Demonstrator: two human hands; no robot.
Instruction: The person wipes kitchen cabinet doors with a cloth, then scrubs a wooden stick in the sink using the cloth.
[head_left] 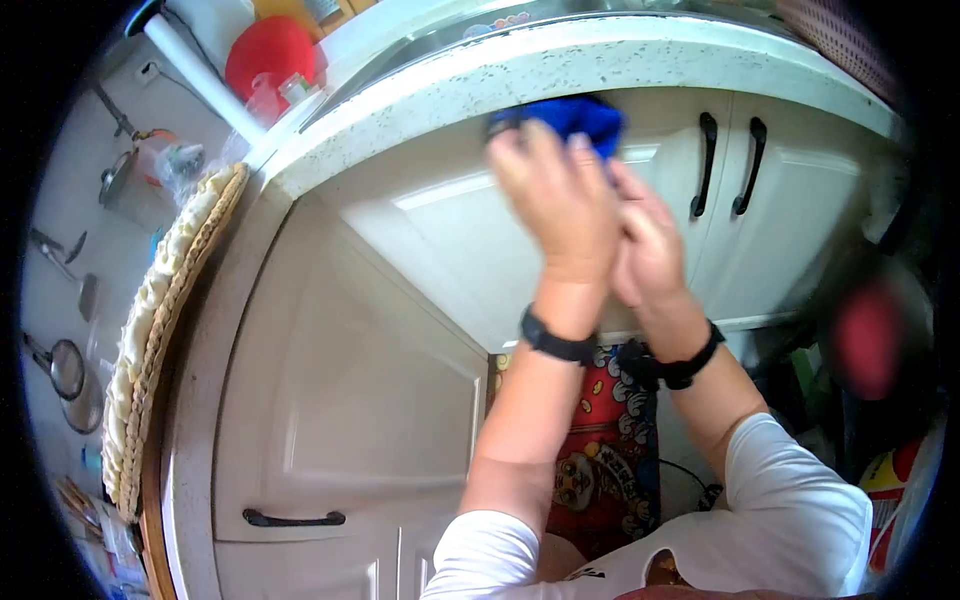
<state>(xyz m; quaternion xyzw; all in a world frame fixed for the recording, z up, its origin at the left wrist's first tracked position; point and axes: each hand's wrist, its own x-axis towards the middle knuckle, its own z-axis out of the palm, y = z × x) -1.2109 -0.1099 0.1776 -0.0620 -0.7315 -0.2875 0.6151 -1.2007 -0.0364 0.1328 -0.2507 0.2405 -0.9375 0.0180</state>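
A blue cloth (572, 118) hangs against the cabinet front, just below the counter edge. My left hand (560, 195) reaches up to it, with its fingertips over the cloth's lower left part; the fingers are blurred. Close beside it, my right hand (650, 235) overlaps its edge, palm turned inward and fingers partly curled toward the cloth. Whether either hand grips the cloth is unclear because of the blur. Each wrist wears a black band.
A speckled counter (440, 110) curves above white cabinets with black handles (704, 165). Dumplings lie on a woven tray (190, 310) at the left. A red bowl (270, 58) sits near the sink. A patterned red mat (600, 450) covers the floor.
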